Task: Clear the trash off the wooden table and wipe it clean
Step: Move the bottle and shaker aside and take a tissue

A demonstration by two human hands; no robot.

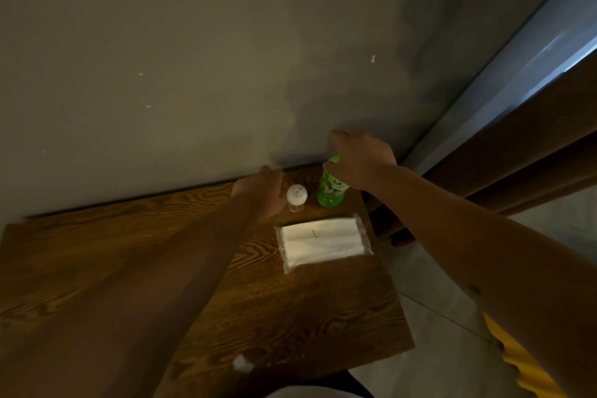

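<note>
A green drink bottle [330, 194] stands at the far right corner of the wooden table [97, 255], close to the wall. My right hand [361, 158] is over its top, fingers curled around the neck. A small clear shaker with a white perforated cap [296, 197] stands just left of the bottle. My left hand [261, 191] rests beside the shaker, touching its left side; its fingers are hidden from me. A white tissue pack in clear wrap [323, 242] lies flat in front of both. A small crumpled white scrap [242, 364] lies near the table's front edge.
The grey wall [193, 74] runs along the table's far edge. Brown curtains [517, 155] hang to the right, above a pale tiled floor [452, 333]. The table's right edge drops off just past the tissue pack.
</note>
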